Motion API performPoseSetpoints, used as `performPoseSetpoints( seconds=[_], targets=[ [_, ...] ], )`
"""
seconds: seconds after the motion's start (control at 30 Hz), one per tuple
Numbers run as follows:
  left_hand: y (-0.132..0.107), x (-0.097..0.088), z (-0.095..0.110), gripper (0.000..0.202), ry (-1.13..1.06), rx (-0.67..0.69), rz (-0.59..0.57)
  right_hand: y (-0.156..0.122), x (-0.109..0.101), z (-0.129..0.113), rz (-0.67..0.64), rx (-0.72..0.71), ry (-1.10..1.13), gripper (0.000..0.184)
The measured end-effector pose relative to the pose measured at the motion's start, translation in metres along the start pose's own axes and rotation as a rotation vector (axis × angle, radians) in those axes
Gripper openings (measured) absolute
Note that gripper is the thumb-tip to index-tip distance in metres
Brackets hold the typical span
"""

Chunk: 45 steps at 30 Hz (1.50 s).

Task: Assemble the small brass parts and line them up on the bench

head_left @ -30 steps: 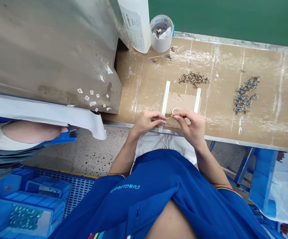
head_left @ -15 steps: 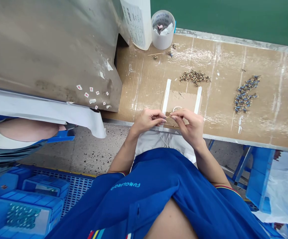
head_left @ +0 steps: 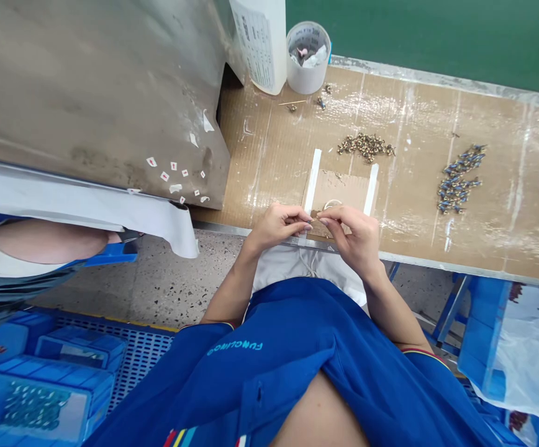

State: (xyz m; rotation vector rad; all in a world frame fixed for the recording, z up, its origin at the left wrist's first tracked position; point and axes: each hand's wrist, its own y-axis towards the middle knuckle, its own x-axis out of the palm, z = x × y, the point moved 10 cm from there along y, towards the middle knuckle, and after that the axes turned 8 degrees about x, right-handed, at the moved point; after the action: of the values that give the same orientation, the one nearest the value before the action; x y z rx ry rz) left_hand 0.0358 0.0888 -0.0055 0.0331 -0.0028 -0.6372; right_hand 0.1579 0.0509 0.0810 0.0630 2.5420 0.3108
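My left hand [head_left: 276,226] and my right hand [head_left: 353,234] meet at the near edge of the cardboard-covered bench [head_left: 418,186]. Both are pinched, fingertips almost touching, around a thin stick or small part [head_left: 315,219] too small to name. Under the hands lies a small cardboard pad [head_left: 339,186] taped down with two white strips, with a pale ring on it. A heap of brass-coloured parts [head_left: 365,146] lies just beyond the pad. A heap of blue-tipped parts [head_left: 460,180] lies farther right.
A white cup [head_left: 307,57] and a white bottle [head_left: 258,43] stand at the bench's back. A grey metal housing [head_left: 97,99] with small stickers fills the left. Another person's arm [head_left: 50,245] shows at far left. Blue crates [head_left: 41,391] sit on the floor.
The hands have stayed together at the bench edge, fingers shifting only slightly; the view has drifted a little.
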Motion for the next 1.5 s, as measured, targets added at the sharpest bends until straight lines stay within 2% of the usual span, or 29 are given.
performPoseSetpoints(
  seconds=[0.2,0.4,0.47,0.67,0.73,0.87,1.0,1.1,1.23,1.4,1.5],
  targets=[
    [0.000,0.000,-0.001,0.025,0.022,0.005,-0.008,0.000,-0.002,0.003,-0.006,0.032,0.003,0.019],
    [-0.001,-0.003,-0.002,0.025,0.023,0.027,0.024,-0.002,-0.041,0.034,0.209,0.173,0.030,0.018],
    [-0.001,-0.003,-0.004,0.028,0.029,0.017,0.023,-0.005,-0.047,0.043,0.252,0.197,0.031,0.018],
    [0.001,-0.005,0.001,0.034,0.090,0.074,0.032,-0.004,-0.025,0.052,0.153,0.124,-0.012,0.017],
    [0.001,-0.005,0.003,0.035,0.103,0.084,0.025,0.003,-0.028,0.059,0.149,0.097,-0.040,0.019],
    [0.001,-0.005,0.006,0.034,0.104,0.084,0.007,0.031,-0.060,0.101,0.232,0.185,-0.202,0.021],
    [0.002,-0.005,0.006,0.031,0.111,0.085,0.003,0.065,-0.073,0.133,0.189,0.229,-0.321,0.013],
    [0.002,-0.006,0.004,0.031,0.120,0.078,0.015,0.082,-0.070,0.134,0.153,0.193,-0.344,0.005],
    [0.001,-0.008,0.004,0.032,0.132,0.080,0.033,0.086,-0.063,0.129,0.094,0.184,-0.338,0.003],
    [0.000,-0.006,0.015,0.031,0.136,0.149,0.050,0.073,-0.071,0.125,0.103,0.225,-0.321,0.006],
    [-0.002,-0.001,0.019,0.027,0.132,0.171,0.063,0.055,-0.082,0.111,0.153,0.234,-0.233,0.007]
  ],
)
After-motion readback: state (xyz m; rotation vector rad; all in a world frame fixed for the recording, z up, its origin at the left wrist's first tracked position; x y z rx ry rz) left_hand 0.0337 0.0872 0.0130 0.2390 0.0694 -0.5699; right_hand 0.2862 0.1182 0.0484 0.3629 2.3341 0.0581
